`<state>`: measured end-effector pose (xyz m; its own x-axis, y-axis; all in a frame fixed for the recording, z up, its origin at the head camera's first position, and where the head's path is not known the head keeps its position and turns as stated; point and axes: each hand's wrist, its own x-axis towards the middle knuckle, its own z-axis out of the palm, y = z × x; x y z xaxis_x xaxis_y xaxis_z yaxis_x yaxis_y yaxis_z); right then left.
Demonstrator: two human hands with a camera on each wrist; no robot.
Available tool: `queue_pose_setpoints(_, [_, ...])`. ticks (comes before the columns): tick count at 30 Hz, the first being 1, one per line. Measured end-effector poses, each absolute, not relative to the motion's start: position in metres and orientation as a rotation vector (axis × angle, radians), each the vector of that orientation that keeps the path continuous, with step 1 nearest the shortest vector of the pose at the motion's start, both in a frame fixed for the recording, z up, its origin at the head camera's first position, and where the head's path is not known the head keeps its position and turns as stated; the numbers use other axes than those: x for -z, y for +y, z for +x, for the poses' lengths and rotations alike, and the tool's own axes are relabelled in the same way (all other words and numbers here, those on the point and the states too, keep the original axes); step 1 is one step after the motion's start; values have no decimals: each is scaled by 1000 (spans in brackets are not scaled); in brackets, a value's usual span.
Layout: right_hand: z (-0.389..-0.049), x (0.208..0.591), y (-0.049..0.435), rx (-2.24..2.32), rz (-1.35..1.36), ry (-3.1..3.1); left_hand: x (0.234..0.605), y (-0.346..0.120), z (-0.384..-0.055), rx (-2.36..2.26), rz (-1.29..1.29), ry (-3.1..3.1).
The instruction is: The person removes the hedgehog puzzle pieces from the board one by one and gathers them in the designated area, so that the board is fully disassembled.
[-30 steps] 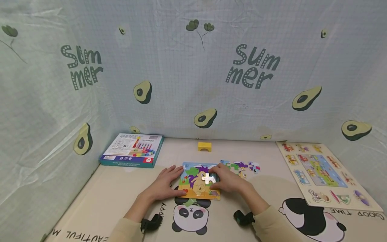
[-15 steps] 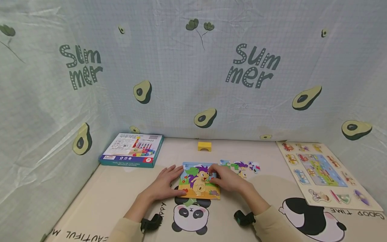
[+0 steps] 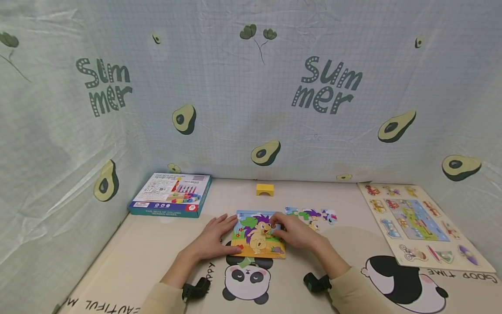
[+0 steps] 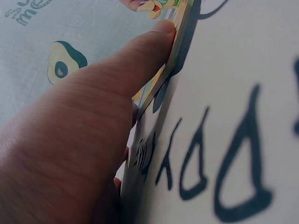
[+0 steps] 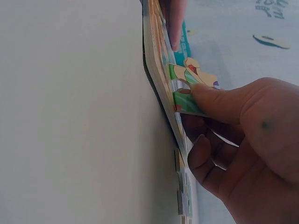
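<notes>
My right hand point(image 3: 294, 231) pinches a jigsaw puzzle piece point(image 5: 189, 98) between thumb and fingers. In the right wrist view the piece stands tilted at the surface of the hedgehog puzzle board point(image 3: 255, 248), over its right half. It carries green and part of the hedgehog's face. The board lies flat on the table, showing a purple-spined hedgehog on a blue, green and orange ground. My left hand point(image 3: 213, 237) rests at the board's left side with fingers extended. Its thumb point(image 4: 161, 35) presses on the front left part of the board, as the left wrist view shows.
Several loose puzzle pieces point(image 3: 311, 215) lie behind the right hand. A yellow arch block point(image 3: 265, 190) stands at the back. A flat toy box point(image 3: 170, 195) lies back left, and a wooden peg puzzle board point(image 3: 423, 257) lies at the right. Fabric walls enclose the table.
The piece in my right hand has tilted: its shiny glare is gone and its printed picture shows. The left hand and the board have stayed in place.
</notes>
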<state>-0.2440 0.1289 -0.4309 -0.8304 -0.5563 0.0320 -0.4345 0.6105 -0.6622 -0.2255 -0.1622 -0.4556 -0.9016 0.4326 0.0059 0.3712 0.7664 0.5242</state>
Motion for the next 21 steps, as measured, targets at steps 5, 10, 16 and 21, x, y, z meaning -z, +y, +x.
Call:
queue_pose_setpoints(5, [-245,431,132,1036,-797,2666,457,-163,-226,-807,650,2846])
queue_pose_setpoints(10, [-247,430,135,1054,-777,2679,457,-164,-226,-803,645,2851])
queue_pose_setpoints(16, [-247,426,142,1104,-771,2671,457,-165,-226,-812,657,2849])
queue_pose_setpoints(21, [-248,420,152,1110,-755,2684,458,-164,-226,-816,683,2843])
